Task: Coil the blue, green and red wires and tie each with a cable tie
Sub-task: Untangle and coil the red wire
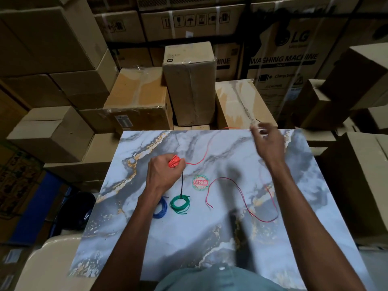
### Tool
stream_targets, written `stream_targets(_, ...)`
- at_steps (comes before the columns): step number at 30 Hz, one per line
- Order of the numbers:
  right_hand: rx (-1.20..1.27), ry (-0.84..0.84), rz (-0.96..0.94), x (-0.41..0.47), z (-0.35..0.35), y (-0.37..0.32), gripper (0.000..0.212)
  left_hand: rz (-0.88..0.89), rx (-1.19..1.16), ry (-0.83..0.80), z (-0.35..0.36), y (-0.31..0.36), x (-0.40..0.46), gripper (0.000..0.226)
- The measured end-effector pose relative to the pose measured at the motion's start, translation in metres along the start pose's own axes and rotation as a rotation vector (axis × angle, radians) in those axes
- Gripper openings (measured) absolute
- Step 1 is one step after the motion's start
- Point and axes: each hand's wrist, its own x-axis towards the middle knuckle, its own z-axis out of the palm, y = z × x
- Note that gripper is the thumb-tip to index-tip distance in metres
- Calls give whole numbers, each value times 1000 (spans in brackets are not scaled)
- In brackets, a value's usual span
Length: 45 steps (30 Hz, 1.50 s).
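Observation:
My left hand (pixel 163 175) grips a bunched coil of red wire (pixel 174 161) over the marble-patterned board (pixel 189 238). From the coil the red wire runs up and right to the far edge, where my right hand (pixel 269 143) is raised and blurred, its fingertips at the wire. The loose tail of the red wire (pixel 241 194) snakes across the board's right half. A green coil (pixel 180 204) lies near the middle with a black cable tie (pixel 182 183) sticking up from it. A blue coil (pixel 161 209) lies beside it, partly hidden by my left forearm.
A round red and green sticker (pixel 200 182) is on the board right of the cable tie. Cardboard boxes (pixel 190 85) are stacked close behind the board and on both sides. A pale chair back (pixel 48 267) sits at the lower left.

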Motion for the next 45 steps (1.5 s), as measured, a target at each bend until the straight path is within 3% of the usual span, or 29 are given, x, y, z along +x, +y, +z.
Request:
stream_targets(2, -254, -122, -69, -15, 21, 3, 42, 1, -46, -45, 5, 7, 2, 41)
stream_targets(3, -261, -144, -127, -24, 30, 3, 39, 1, -62, -72, 7, 10, 2, 42)
stream_targets(6, 82, -278, -282, -59, 46, -11, 36, -31, -104, -130, 10, 17, 3, 47)
stream_targets(8, 293, -475, -269, -86, 51, -28, 33, -76, -188, -167, 11, 22, 3, 48)
stream_targets(10, 415, -562, -232, -107, 55, -40, 28, -138, -300, -186, 11, 29, 2, 47)
stream_targets(12, 468, -545, -200, -121, 57, -44, 21, -193, -391, -185, 10, 34, 3, 44)
stream_targets(16, 490, -485, -186, -116, 56, -42, 36, -289, -530, -227, 3, 41, 4, 43)
stream_targets(22, 723, -587, -139, -82, 37, -46, 25, -492, -892, -704, -4, 42, -8, 41)
stream_targets(27, 732, -638, -52, -76, 35, -33, 29, -590, -1384, -806, -5, 37, -8, 39)
stream_targets(32, 719, -673, 76, -91, 46, -4, 36, -576, -1724, -607, -7, 26, -5, 39)
stream_targets(38, 635, -709, 51, -108, 55, 21, 15, -586, -2060, -92, -11, 0, 16, 34)
stream_targets(41, 513, -677, -58, -117, 57, 28, 12, -550, -2008, 120, -21, -10, 27, 36)
stream_targets(45, 254, -725, -307, -137, 55, 14, 20, -499, -1547, 279, -13, -19, 32, 31)
